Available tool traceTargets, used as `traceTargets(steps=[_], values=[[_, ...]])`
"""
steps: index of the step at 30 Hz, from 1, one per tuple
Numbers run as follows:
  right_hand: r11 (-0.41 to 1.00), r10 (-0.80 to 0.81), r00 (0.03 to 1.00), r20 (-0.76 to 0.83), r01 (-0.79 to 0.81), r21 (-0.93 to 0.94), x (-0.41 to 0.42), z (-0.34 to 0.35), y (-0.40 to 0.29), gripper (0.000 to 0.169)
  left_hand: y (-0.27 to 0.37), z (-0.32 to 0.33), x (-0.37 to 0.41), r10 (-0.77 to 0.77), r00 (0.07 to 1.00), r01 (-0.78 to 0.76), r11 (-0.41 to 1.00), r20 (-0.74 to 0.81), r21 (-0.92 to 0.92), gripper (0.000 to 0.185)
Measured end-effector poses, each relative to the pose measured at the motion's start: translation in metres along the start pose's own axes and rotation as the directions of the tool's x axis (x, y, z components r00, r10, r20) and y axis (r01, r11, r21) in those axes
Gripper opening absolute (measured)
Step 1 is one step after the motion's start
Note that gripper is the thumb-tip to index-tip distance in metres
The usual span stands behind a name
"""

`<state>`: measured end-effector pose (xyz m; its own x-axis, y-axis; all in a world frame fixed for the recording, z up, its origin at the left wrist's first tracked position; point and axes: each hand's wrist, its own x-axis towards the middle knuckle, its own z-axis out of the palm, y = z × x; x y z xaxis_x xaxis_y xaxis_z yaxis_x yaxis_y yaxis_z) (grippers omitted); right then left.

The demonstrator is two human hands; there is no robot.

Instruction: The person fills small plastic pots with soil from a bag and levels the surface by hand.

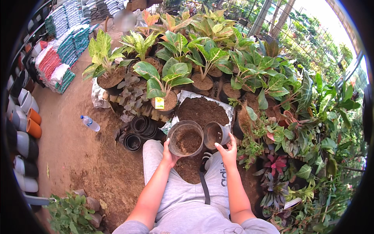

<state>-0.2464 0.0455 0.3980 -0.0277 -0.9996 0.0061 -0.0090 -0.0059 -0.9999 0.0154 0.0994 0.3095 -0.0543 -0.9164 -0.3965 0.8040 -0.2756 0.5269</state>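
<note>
My left hand (170, 155) grips the near left rim and side of a round plastic pot (185, 138) that has some dark soil in its bottom. In my right hand (228, 150) is a smaller plastic pot (216, 135), tilted, with its mouth turned toward the larger pot and a little soil inside. The two rims are side by side, touching or nearly so. Just beyond them lies an open white sack (230, 108) filled with dark potting soil (201, 111).
Empty black nursery pots (140, 125) stand left of my knee, and a plastic water bottle (90, 123) lies farther left. Potted aglaonema plants (168, 76) crowd the front and right. Stacked planters (34, 125) line the far left. A leafy plant (70, 213) is at lower left.
</note>
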Motion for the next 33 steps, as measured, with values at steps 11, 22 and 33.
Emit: traceTargets(steps=[11, 22, 33], values=[[0.931, 0.085, 0.996, -0.03, -0.09, -0.354, 0.039, -0.003, 0.08, 0.097, 0.006, -0.031, 0.024, 0.139, 0.869, -0.058, 0.982, -0.476, 0.182, 0.102], [0.267, -0.173, 0.841, 0.512, 0.541, -0.798, 0.17, 0.124, -0.011, 0.091, 0.014, -0.038, 0.038, 0.035, 0.827, 0.052, 0.989, -0.561, 0.137, 0.104], [-0.34, -0.031, 0.313, 0.949, 0.89, -0.304, 0.21, 0.178, 0.049, 0.061, 0.018, -0.04, 0.042, 0.056, 0.797, 0.07, 0.98, -0.601, 0.185, 0.094]])
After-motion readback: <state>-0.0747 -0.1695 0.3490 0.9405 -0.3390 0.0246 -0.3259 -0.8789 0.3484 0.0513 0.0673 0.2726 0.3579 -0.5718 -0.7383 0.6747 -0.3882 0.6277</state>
